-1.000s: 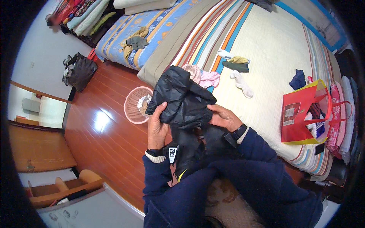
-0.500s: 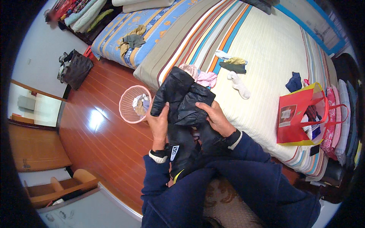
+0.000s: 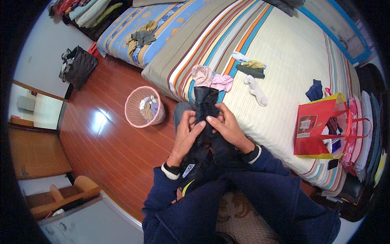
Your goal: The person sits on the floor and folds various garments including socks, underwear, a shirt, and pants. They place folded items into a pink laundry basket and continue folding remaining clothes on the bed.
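Observation:
Both my hands grip a piece of black cloth, whose exact kind I cannot make out. It is bunched into a narrow strip in front of my body, and its far end reaches toward the bed's edge. My left hand pinches its left side with the thumb on top. On the other side, my right hand holds it with bent fingers, the two thumbs close together. Just beyond the cloth lie a pale pink sock-like piece and a brighter pink one on the bed.
A pink basket with small clothes stands on the wooden floor. On the striped bed lie a white sock, a dark green sock and a navy piece. A red bag holds clothes at right.
The black cloth, spread wide before, is now gathered narrower. My hands have come closer together and lower, uncovering more of the pink pieces.

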A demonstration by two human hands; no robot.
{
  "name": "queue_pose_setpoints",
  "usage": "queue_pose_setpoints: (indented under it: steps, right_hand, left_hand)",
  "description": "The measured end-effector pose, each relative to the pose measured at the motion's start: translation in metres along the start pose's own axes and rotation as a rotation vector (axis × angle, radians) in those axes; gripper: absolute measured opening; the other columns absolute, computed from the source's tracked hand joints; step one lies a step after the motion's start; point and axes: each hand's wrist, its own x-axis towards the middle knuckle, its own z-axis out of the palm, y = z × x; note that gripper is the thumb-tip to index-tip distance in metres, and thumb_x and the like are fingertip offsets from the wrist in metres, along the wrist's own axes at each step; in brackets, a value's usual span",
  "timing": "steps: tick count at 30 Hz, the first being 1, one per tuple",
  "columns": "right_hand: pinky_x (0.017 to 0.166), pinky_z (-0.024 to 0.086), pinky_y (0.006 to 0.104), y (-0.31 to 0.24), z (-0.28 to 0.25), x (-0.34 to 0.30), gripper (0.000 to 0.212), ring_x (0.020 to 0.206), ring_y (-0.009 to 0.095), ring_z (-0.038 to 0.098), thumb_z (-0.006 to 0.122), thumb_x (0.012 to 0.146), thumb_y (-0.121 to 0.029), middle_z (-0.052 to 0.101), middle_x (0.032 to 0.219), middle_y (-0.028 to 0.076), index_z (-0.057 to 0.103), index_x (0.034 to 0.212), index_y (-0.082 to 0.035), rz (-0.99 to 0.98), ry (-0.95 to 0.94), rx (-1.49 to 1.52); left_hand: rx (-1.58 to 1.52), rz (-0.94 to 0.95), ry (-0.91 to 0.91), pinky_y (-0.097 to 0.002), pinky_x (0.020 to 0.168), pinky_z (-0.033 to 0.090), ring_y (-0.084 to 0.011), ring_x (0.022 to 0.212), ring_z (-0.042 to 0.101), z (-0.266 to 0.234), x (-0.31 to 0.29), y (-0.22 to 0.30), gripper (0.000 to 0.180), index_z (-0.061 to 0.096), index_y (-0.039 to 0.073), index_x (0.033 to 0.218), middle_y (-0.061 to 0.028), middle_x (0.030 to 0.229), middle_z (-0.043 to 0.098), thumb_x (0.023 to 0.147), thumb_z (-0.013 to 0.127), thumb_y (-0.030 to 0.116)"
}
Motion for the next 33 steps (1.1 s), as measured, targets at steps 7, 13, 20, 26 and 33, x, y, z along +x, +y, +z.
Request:
queue_pose_setpoints:
  steps: [7, 13, 20, 26, 33]
  right_hand:
    - [0.054, 0.052, 0.0217, 0.022, 0.003, -0.001, 0.047, 0.072, 0.008, 0.055, 0.06, 0.089, -0.018, 0.051, 0.084, 0.003, 0.039, 0.123, 0.006, 0.118, -0.085, 0.218]
    - [0.048, 0.044, 0.0185, 0.044, -0.004, 0.011, 0.023, 0.062, 0.004, 0.053, 0.059, 0.082, -0.003, 0.056, 0.075, -0.001, 0.056, 0.104, 0.004, 0.088, 0.011, -0.179]
    - [0.046, 0.037, 0.0177, 0.032, -0.008, 0.009, 0.016, 0.053, 0.001, 0.048, 0.058, 0.082, -0.012, 0.058, 0.066, -0.004, 0.063, 0.094, -0.002, 0.259, 0.059, 0.209]
    - [0.059, 0.048, 0.0278, 0.043, 0.014, 0.007, 0.019, 0.066, 0.012, 0.057, 0.06, 0.077, -0.007, 0.06, 0.073, 0.006, 0.058, 0.094, 0.002, -0.172, 0.236, 0.053]
    - [0.056, 0.044, 0.0313, 0.045, 0.017, -0.001, 0.018, 0.061, 0.015, 0.054, 0.062, 0.075, -0.006, 0.056, 0.068, 0.012, 0.052, 0.088, 0.003, -0.2, 0.22, -0.082]
  left_hand:
    - [0.366, 0.181, 0.086, -0.032, 0.062, 0.039, -0.0163, 0.066, 0.044, -0.013, 0.007, -0.025, 0.038, 0.044, -0.001, 0.098, -0.0104, 0.071, 0.045, 0.089, 0.057, 0.033]
    - [0.4, 0.117, 0.094, -0.0345, 0.068, 0.044, -0.0214, 0.076, 0.057, -0.013, 0.002, -0.035, 0.036, 0.044, -0.002, 0.108, -0.0198, 0.08, 0.056, 0.092, 0.053, 0.028]
    - [0.754, 0.187, 0.131, -0.0478, 0.061, 0.045, -0.0443, 0.072, 0.059, 0.011, -0.006, -0.036, 0.042, 0.039, -0.005, 0.124, -0.0307, 0.079, 0.059, 0.089, 0.052, 0.016]
    - [0.942, 0.126, 0.151, -0.0484, 0.063, 0.046, -0.0446, 0.073, 0.059, 0.022, -0.006, -0.042, 0.045, 0.037, -0.008, 0.127, -0.0298, 0.08, 0.06, 0.089, 0.05, 0.014]
    - [0.078, -0.102, -0.085, -0.0311, 0.099, 0.031, -0.0233, 0.118, 0.041, 0.008, -0.015, -0.034, 0.052, 0.034, -0.002, 0.136, -0.0141, 0.131, 0.041, 0.089, 0.049, 0.015]
